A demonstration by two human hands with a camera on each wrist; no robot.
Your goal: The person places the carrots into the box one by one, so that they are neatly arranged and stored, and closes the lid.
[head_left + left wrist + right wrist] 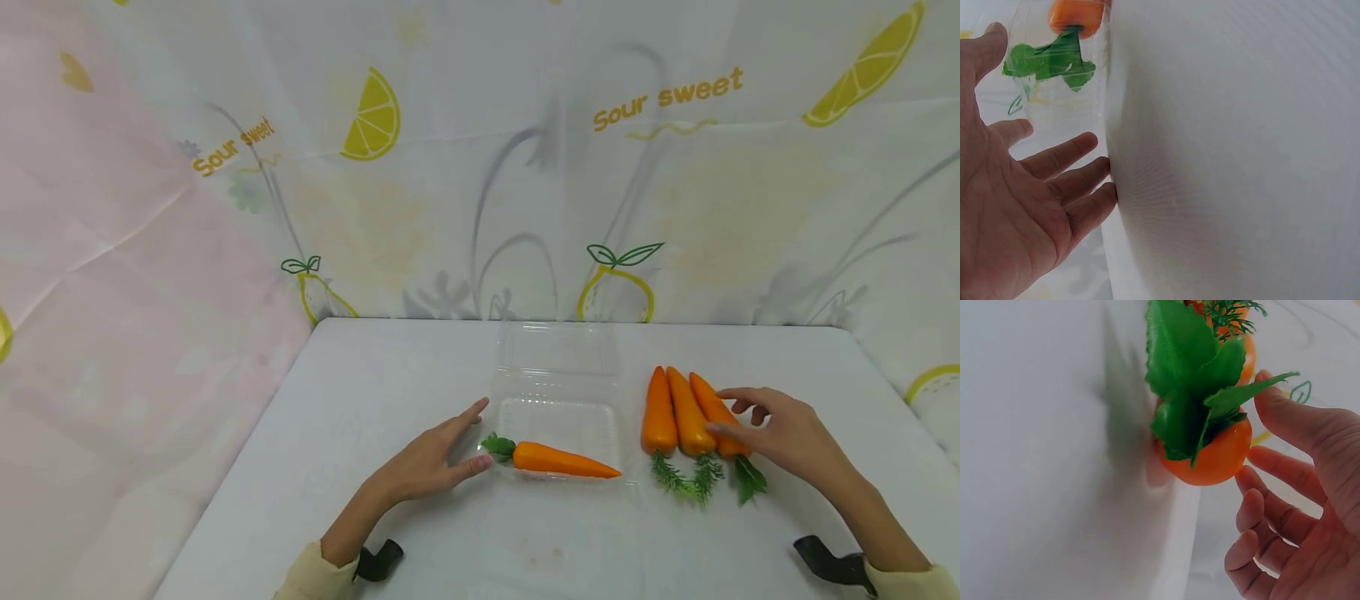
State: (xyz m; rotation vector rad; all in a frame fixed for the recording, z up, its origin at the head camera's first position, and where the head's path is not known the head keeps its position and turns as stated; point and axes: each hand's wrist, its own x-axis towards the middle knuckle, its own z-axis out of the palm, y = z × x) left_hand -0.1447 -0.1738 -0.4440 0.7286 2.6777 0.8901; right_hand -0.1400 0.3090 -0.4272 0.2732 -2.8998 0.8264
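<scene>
An orange carrot [562, 459] with green leaves lies in the front half of an open clear plastic container [557, 410]. My left hand [471, 437] lies open beside the container's left edge, its fingertips near the leaves. The left wrist view shows the flat palm [1054, 187] close to the clear wall [1094, 106] and the carrot's leafy end [1054, 59]. To the right, three more carrots [675, 417] lie side by side. Over the rightmost carrot [711, 407] my right hand [731, 414] hovers with loosely curved fingers. In the right wrist view the hand [1259, 434] cups around that carrot [1213, 456].
The container's clear lid [558, 354] lies open toward the back. A lemon-print cloth [480, 167] hangs behind the white table [360, 392] and along its left side. Black wrist mounts [378, 560] show near the table's front edge.
</scene>
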